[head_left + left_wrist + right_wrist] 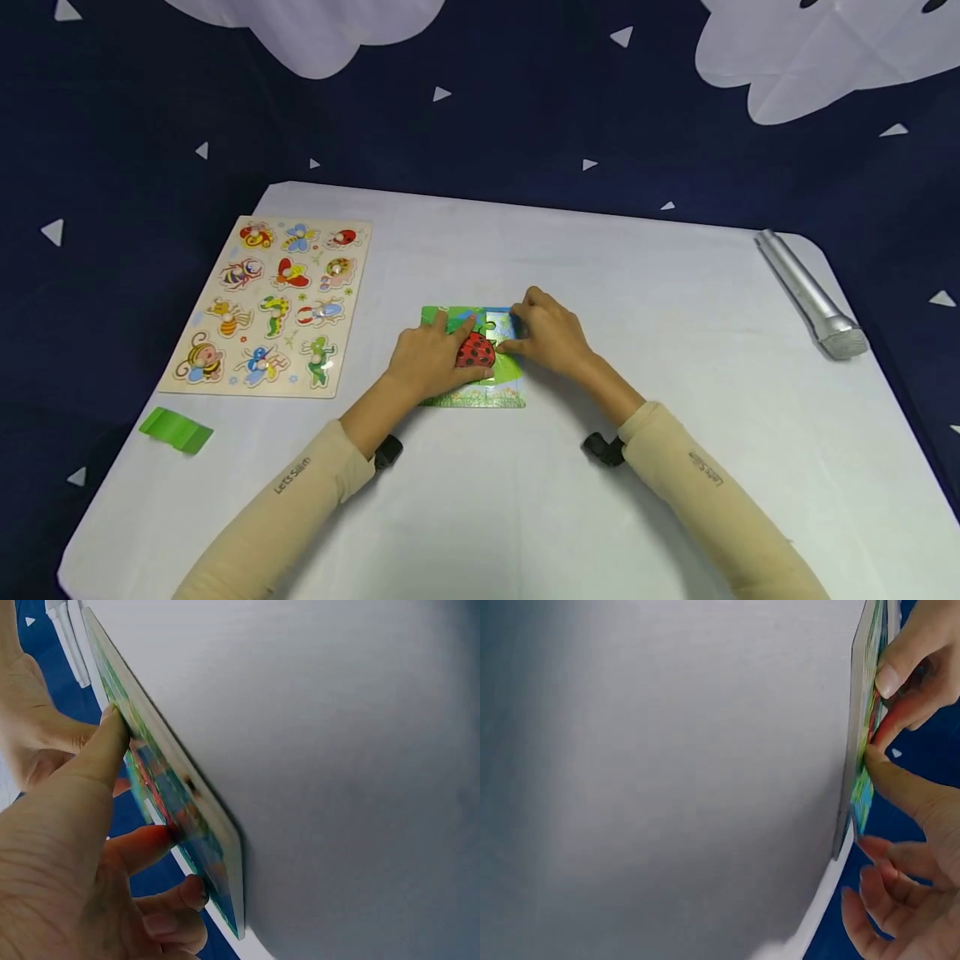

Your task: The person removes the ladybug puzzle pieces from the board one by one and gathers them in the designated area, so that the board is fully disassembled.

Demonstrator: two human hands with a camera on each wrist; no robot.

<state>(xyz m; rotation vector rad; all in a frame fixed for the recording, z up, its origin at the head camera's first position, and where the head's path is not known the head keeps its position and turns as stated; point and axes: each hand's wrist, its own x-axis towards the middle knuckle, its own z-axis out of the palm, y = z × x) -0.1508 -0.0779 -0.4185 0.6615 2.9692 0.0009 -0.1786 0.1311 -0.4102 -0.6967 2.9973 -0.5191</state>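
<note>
A small jigsaw puzzle [468,399] with a red ladybug picture lies flat on the white table. Over its left half, my left hand [422,358] rests with thumb and fingers spread, pressing on the picture. At the puzzle's upper right corner my right hand [557,335] pinches a blue and green puzzle piece [861,799] between thumb and forefinger. That piece is tilted, with one edge raised off the puzzle in the right wrist view. In the left wrist view the left thumb [105,746] touches the puzzle near its edge.
To the left lies a wooden insect peg board [281,387] full of shaped pieces. A folded green strip [176,430] is below it. Near the table's right edge lies a silver microphone [810,292]. A dark curtain with white shapes hangs behind the white table [480,517].
</note>
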